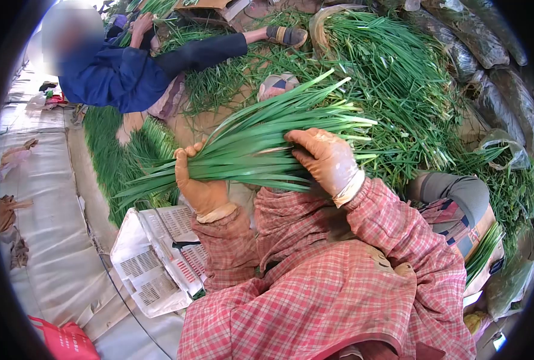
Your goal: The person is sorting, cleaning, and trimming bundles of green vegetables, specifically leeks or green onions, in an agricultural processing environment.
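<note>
A bundle of long green leafy stalks (249, 144) lies across both my gloved hands, pale stem ends to the right and leaf tips to the lower left. My left hand (199, 183) is wrapped round the leafy part from below, fingertips showing above it. At the stem side, my right hand (327, 159) has its thumb and fingers against the bundle; its lower fingers are partly hidden. Both hands wear orange-tan gloves with pale cuffs. Beyond the stems, a big heap of similar stalks (393, 66) spreads over the ground.
A co-worker in a blue jacket (120, 78) sits at the upper left, one leg stretched out. A white plastic crate (144, 264) stands at my lower left, near more stalks (102, 144). Filled clear bags (465, 42) line the right edge. A red bag (69, 342) lies lower left.
</note>
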`<act>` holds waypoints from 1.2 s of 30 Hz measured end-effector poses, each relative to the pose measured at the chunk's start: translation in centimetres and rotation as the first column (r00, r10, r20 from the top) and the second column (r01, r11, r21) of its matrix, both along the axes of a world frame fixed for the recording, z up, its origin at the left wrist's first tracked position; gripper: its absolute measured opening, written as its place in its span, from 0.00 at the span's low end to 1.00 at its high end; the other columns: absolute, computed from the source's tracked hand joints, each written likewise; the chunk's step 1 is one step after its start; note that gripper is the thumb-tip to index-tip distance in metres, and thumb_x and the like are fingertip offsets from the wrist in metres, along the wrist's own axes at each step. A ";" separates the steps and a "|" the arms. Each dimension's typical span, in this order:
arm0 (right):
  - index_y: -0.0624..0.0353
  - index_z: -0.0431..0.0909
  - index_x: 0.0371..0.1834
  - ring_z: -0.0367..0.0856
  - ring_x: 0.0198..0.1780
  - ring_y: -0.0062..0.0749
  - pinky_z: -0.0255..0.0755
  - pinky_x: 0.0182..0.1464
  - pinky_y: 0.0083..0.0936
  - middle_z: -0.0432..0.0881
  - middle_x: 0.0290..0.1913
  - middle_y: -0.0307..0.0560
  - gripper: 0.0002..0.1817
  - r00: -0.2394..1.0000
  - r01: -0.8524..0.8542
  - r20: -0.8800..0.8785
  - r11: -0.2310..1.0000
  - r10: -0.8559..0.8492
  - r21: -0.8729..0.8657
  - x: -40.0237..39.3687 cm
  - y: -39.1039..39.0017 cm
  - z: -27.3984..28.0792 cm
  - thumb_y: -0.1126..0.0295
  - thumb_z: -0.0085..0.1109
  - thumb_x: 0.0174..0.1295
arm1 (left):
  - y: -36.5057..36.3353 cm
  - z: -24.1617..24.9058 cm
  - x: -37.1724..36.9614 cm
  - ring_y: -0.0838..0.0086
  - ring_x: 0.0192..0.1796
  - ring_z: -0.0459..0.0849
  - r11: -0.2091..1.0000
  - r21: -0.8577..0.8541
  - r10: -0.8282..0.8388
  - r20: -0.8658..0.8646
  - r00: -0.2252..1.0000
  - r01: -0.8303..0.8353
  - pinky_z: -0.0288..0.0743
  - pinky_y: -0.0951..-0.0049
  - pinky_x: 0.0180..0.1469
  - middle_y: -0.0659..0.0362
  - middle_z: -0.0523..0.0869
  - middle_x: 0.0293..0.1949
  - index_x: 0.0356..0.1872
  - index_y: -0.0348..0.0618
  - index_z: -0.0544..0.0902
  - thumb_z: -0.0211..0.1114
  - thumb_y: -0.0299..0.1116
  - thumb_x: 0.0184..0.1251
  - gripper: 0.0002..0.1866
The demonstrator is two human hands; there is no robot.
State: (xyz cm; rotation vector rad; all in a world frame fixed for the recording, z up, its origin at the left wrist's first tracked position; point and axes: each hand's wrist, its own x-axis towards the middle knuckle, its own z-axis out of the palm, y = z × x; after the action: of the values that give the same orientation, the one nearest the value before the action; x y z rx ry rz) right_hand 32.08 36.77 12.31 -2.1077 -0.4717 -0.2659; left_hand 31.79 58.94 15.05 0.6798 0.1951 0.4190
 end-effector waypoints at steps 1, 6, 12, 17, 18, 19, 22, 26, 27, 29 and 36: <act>0.53 0.76 0.39 0.76 0.37 0.43 0.69 0.39 0.33 0.77 0.31 0.46 0.12 1.000 0.002 0.017 1.000 -0.002 0.022 -0.2 0.5 0.1 0.70 0.59 0.50 | 0.0 0.0 0.0 0.69 0.40 0.76 1.000 -0.002 -0.001 -0.006 1.000 0.001 0.66 0.61 0.57 0.61 0.78 0.29 0.32 0.46 0.75 0.60 0.30 0.60 0.03; 0.54 0.77 0.36 0.77 0.34 0.42 0.70 0.36 0.32 0.77 0.29 0.46 0.09 0.993 -0.093 0.074 0.996 0.092 0.014 -0.3 1.1 1.0 0.71 0.60 0.51 | -0.3 0.2 -0.1 0.69 0.41 0.75 0.998 -0.024 -0.055 0.018 0.998 0.055 0.66 0.60 0.57 0.61 0.78 0.30 0.33 0.45 0.75 0.59 0.30 0.60 0.03; 0.62 0.78 0.29 0.76 0.28 0.27 0.70 0.32 0.22 0.78 0.27 0.44 0.04 0.984 0.072 -0.176 0.973 -0.033 0.219 -3.1 -8.0 5.4 0.76 0.62 0.51 | -0.9 1.2 -0.2 0.68 0.43 0.74 0.997 -0.017 -0.076 0.060 0.995 0.077 0.68 0.63 0.54 0.59 0.78 0.31 0.32 0.41 0.76 0.58 0.31 0.62 0.05; 0.64 0.76 0.41 0.75 0.38 0.26 0.69 0.43 0.20 0.78 0.35 0.44 0.13 0.819 0.547 -0.261 0.833 -0.511 0.083 -5.2 -22.3 -0.5 0.77 0.62 0.50 | -0.8 1.3 0.3 0.68 0.41 0.75 1.000 -0.003 -0.001 0.031 1.000 0.001 0.67 0.62 0.54 0.61 0.77 0.31 0.32 0.43 0.75 0.58 0.35 0.63 0.07; 0.64 0.75 0.43 0.75 0.39 0.30 0.69 0.45 0.23 0.78 0.37 0.46 0.16 0.816 0.572 -0.009 0.810 -0.577 -0.128 -6.0 -22.1 -0.4 0.76 0.63 0.50 | -1.5 1.9 0.7 0.68 0.40 0.75 1.000 0.003 0.006 0.031 0.999 -0.006 0.67 0.62 0.54 0.61 0.77 0.31 0.32 0.44 0.75 0.58 0.37 0.63 0.08; 0.64 0.75 0.45 0.76 0.40 0.33 0.69 0.47 0.25 0.78 0.39 0.48 0.18 0.788 0.616 0.249 0.721 -0.563 -0.318 -6.8 -21.9 -0.2 0.75 0.63 0.49 | -2.5 2.6 0.8 0.70 0.36 0.74 0.998 0.063 0.015 0.096 0.995 -0.021 0.67 0.62 0.53 0.62 0.75 0.28 0.31 0.44 0.73 0.57 0.38 0.64 0.09; 0.66 0.71 0.51 0.75 0.50 0.33 0.68 0.53 0.29 0.77 0.47 0.51 0.24 0.587 -0.188 -0.678 0.889 0.442 0.418 -8.1 -13.1 5.6 0.62 0.60 0.56 | -6.6 6.4 1.3 0.73 0.32 0.70 0.969 0.239 -0.134 0.321 0.938 0.056 0.67 0.64 0.51 0.64 0.70 0.24 0.29 0.45 0.72 0.54 0.35 0.66 0.08; 0.64 0.62 0.60 0.72 0.54 0.41 0.65 0.57 0.37 0.72 0.54 0.52 0.32 0.278 0.293 -0.114 0.029 0.954 0.956 -7.2 -3.5 3.1 0.46 0.40 0.64 | -12.4 11.3 1.7 0.79 0.27 0.64 0.867 0.491 -0.345 0.463 0.816 0.088 0.65 0.72 0.43 0.67 0.61 0.20 0.25 0.49 0.65 0.52 0.34 0.68 0.10; 0.63 0.61 0.60 0.71 0.55 0.41 0.65 0.58 0.38 0.71 0.55 0.52 0.33 0.337 0.340 -0.014 -0.107 0.942 0.934 -5.9 -3.4 3.6 0.45 0.41 0.63 | -14.0 12.6 1.3 0.79 0.24 0.65 0.836 0.548 -0.357 0.487 0.797 0.040 0.64 0.72 0.37 0.67 0.63 0.17 0.24 0.48 0.65 0.50 0.34 0.69 0.11; 0.62 0.60 0.61 0.71 0.56 0.41 0.63 0.59 0.41 0.71 0.55 0.51 0.35 0.452 0.389 0.176 -0.370 0.875 0.843 -3.3 -4.5 5.0 0.44 0.43 0.61 | -16.3 13.1 0.1 0.78 0.23 0.69 0.644 0.765 -0.608 0.496 0.620 0.020 0.67 0.70 0.36 0.66 0.68 0.17 0.24 0.46 0.69 0.53 0.33 0.64 0.09; 0.57 0.52 0.67 0.61 0.64 0.48 0.61 0.60 0.49 0.57 0.66 0.55 0.38 0.736 0.172 0.120 -0.354 0.667 0.919 -2.7 -13.2 5.7 0.44 0.46 0.60 | -24.4 6.9 -3.9 0.75 0.25 0.72 0.162 0.854 -0.986 0.157 -0.051 -0.495 0.73 0.70 0.42 0.66 0.70 0.18 0.27 0.44 0.78 0.58 0.33 0.36 0.11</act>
State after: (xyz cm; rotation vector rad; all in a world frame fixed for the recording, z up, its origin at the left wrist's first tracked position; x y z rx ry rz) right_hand 29.39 23.59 18.00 -0.0952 -0.1993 0.2786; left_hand 27.91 34.57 21.90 1.4491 -2.0750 0.1648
